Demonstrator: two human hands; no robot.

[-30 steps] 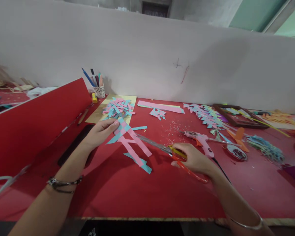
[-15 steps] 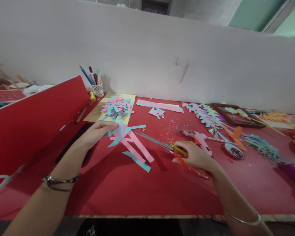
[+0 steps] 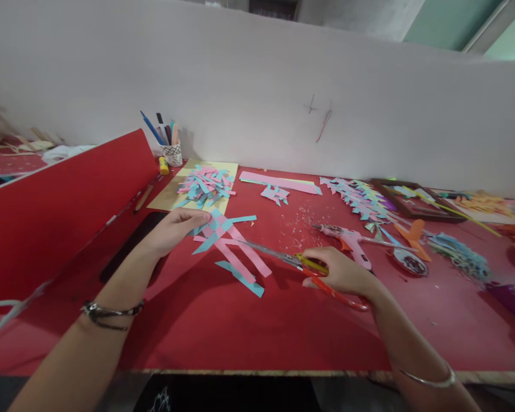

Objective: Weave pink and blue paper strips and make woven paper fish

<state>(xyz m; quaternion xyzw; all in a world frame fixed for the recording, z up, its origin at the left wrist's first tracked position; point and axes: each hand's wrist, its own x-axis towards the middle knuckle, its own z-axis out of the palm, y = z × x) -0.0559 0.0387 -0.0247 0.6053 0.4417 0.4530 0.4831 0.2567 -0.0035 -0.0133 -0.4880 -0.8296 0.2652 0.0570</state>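
Note:
Pinched in my left hand (image 3: 178, 229) is a woven piece of pink and blue paper strips (image 3: 218, 226), its loose pink ends trailing down to the right. My right hand (image 3: 337, 272) grips scissors (image 3: 302, 263) with yellow and orange handles. Their blades reach left over the pink strips, and the tips lie close to the woven part. Whether the blades touch the paper I cannot tell. A loose blue paper strip (image 3: 242, 279) lies on the table just below the pink ends.
Cut paper bits (image 3: 206, 186) are heaped on a yellow sheet at the back. A small woven piece (image 3: 275, 194) and long pink strips (image 3: 278, 182) lie nearby. On the right are a pink glue gun (image 3: 347, 240) and a small dish (image 3: 409, 262). A red board (image 3: 68, 206) stands left.
The scissors' blades have moved left and slightly down, from beside the woven piece to across its pink strips. My left hand still holds the paper. The whole view has shifted slightly.

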